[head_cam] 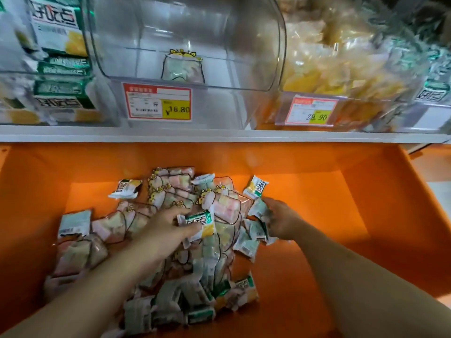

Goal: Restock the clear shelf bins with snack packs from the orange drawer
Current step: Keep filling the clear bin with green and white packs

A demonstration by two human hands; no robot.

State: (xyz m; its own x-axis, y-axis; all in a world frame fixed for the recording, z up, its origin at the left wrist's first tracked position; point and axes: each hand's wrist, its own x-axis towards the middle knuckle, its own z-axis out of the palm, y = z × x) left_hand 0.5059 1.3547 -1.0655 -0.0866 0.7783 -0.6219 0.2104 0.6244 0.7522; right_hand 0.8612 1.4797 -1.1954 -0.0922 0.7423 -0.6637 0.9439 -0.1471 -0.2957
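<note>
Both hands reach down into the orange drawer [366,203], which stands pulled out below a white shelf [219,136]. A heap of snack packs [185,240] lies on the drawer floor, mostly left of centre: clear pouches printed with a small yellow cartoon figure, mixed with smaller green-and-white packs. The left hand [168,225] lies on top of the heap with its fingers curled round one green-and-white pack [201,224], which it grips at its left end. The right hand [278,220] is at the right edge of the heap, fingers bent around a few small crumpled green-and-white packs [258,209]; blur hides exactly how many it holds. A single pack [256,186] lies apart just beyond the right hand, and another [125,189] rests at the far left of the heap. On the shelf above, the middle clear bin [185,45] holds one cartoon pouch [181,68] near its front and carries a price tag [157,103] reading 16.80. The bin to the left [61,69] is stacked with green-and-white packs, and the bin to the right [341,57] is full of yellowish packets.
</note>
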